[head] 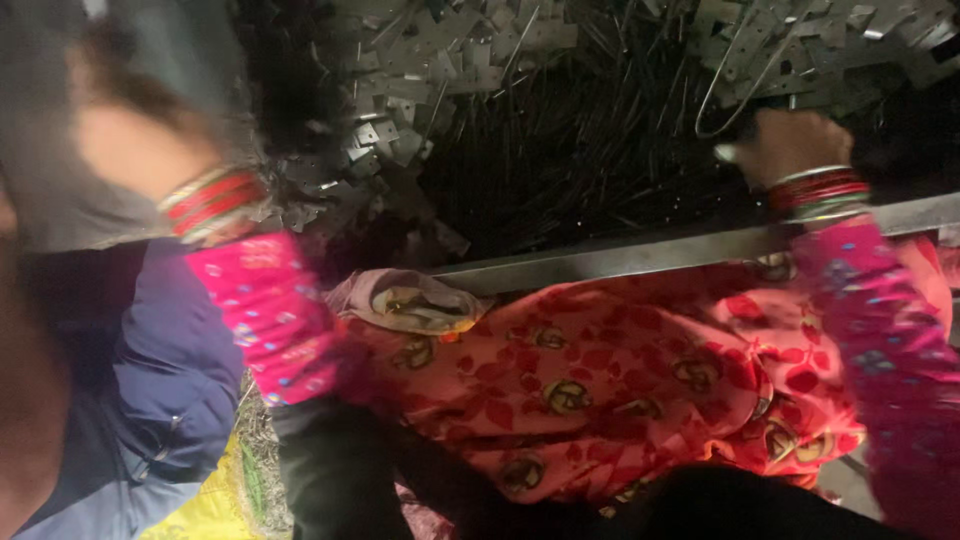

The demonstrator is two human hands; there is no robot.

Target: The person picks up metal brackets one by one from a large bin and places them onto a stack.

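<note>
My right hand (pixel 790 145) is at the upper right, over a dark heap of thin metal rods (pixel 570 150). Its fingers are closed, a small pale tip sticks out at its left side, and a bent wire loop (pixel 735 85) rises from it. My left hand (pixel 130 140) is raised at the upper left and badly blurred against something grey; its fingers cannot be made out. Both wrists wear red and white bangles over pink sleeves.
Several flat, shiny metal plates (pixel 420 70) lie heaped at the top centre, and more (pixel 860 35) at the top right. A grey metal bar (pixel 620 262) runs across below the heap. Pink flowered cloth (pixel 600 380) covers my lap, with blue cloth (pixel 170 380) at the left.
</note>
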